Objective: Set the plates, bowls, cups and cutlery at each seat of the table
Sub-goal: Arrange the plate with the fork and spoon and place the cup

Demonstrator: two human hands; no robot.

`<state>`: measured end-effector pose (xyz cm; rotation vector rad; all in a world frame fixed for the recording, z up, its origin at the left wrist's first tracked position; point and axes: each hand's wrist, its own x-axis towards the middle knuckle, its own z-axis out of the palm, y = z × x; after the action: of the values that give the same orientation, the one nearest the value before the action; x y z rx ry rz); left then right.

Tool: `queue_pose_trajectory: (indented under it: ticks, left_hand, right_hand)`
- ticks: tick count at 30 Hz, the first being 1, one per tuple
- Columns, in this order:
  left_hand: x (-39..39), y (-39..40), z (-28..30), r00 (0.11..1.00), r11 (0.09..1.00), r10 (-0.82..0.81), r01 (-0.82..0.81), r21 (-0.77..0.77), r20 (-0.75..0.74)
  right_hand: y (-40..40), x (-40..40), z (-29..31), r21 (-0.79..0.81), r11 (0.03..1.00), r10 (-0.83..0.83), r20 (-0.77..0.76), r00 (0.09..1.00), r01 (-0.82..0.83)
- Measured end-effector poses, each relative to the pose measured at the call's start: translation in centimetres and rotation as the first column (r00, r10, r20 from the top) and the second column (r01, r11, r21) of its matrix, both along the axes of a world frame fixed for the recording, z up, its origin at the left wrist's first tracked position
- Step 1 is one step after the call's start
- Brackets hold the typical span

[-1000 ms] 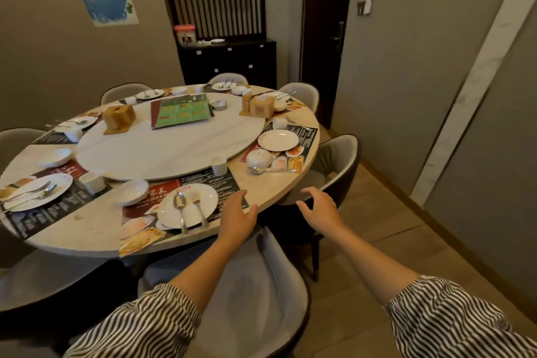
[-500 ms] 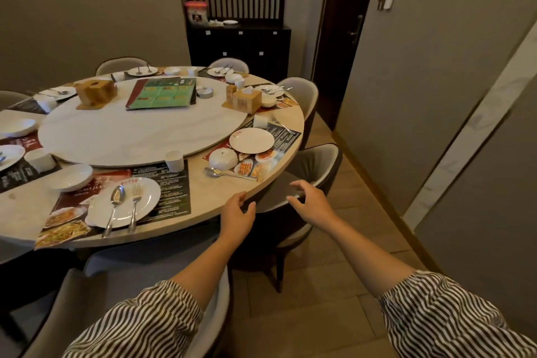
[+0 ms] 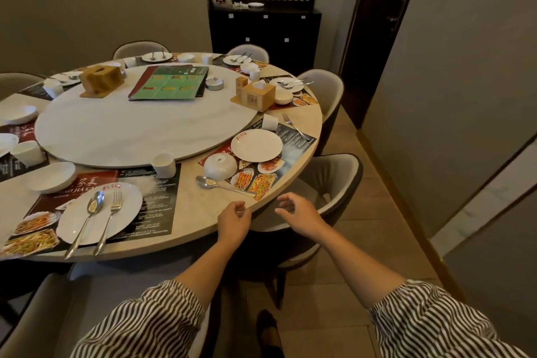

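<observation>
A round table [image 3: 200, 206] carries place settings on printed mats. At the seat in front of me lie a white plate [image 3: 257, 145], an upside-down white bowl [image 3: 220, 166], a spoon [image 3: 215, 184], a cup [image 3: 270, 122] and a fork [image 3: 294, 126] off to the right. My left hand [image 3: 234, 221] hovers at the table's near edge, fingers loosely curled, holding nothing. My right hand [image 3: 299, 211] hangs beside it over the chair, also empty. To the left, another plate [image 3: 100, 212] bears a spoon and fork, with a bowl [image 3: 53, 177] and cup [image 3: 164, 165] nearby.
A white turntable [image 3: 139, 131] fills the table's middle, with two wooden tissue boxes [image 3: 101, 80], a green menu [image 3: 171, 86] and a small tin. Grey chairs [image 3: 334, 180] ring the table. A black cabinet [image 3: 264, 35] stands behind; a wall is close on the right.
My view has shifted right around the table, bringing the seat with the upside-down bowl nearer. Both hands stay low at the table's edge and hold nothing.
</observation>
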<state>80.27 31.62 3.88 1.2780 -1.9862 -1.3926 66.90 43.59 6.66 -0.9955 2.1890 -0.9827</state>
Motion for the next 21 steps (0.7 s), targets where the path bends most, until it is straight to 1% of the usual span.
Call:
queue_pose_trajectory:
  ticks: [8,13,16,21]
  left_hand:
    - [-8.5,-6.9,-0.7,0.991,0.991,0.101,-0.108,0.076,0.085]
    - [-12.5,-10.7,-1.2,0.986,0.984,0.126,-0.138,0.109,0.111]
    - [-14.0,-11.7,-1.6,0.983,0.972,0.147,-0.165,0.166,0.114]
    - [-16.2,-13.1,-2.7,0.973,0.957,0.171,-0.202,0.208,0.158]
  right_hand:
    - [-7.6,-9.4,-1.1,0.089,0.993,0.069,0.056,0.996,-0.074]
    - [-11.9,-13.9,-2.2,0.095,0.995,0.026,0.091,0.995,-0.035]
    - [-13.5,-15.7,-3.0,0.104,0.995,-0.008,0.124,0.992,-0.005]
    - [-16.1,-18.7,-4.5,0.152,0.987,-0.076,0.146,0.986,0.054]
